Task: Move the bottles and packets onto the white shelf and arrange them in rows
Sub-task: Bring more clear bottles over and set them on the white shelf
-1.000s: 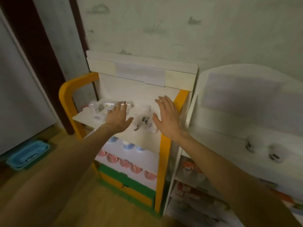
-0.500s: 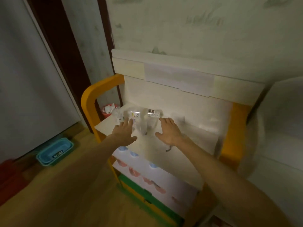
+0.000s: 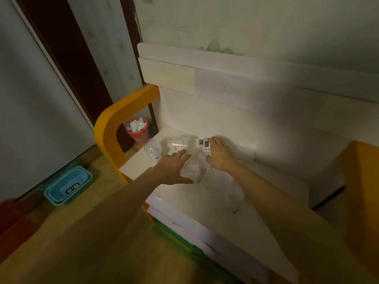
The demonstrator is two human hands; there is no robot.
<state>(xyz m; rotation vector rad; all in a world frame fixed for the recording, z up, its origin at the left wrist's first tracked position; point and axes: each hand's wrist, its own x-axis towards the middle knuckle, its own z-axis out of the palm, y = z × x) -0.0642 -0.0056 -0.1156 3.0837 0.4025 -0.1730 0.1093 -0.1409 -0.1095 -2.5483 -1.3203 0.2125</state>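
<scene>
- The clear bottles [image 3: 180, 145] on the white shelf [image 3: 225, 201] blur together; their number is hard to tell.
- A red basket [image 3: 137, 131] holds white scraps.
- Since earlier, both hands have reached farther back: the left hand [image 3: 174, 169] lies flat against a bottle, fingers straight, and the right hand [image 3: 218, 153] seems to curl over the labelled bottle [image 3: 202, 146].

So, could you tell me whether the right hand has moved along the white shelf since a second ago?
Yes. The right hand has shifted left along the white shelf, away from the orange right post toward the curved orange left post.
</scene>
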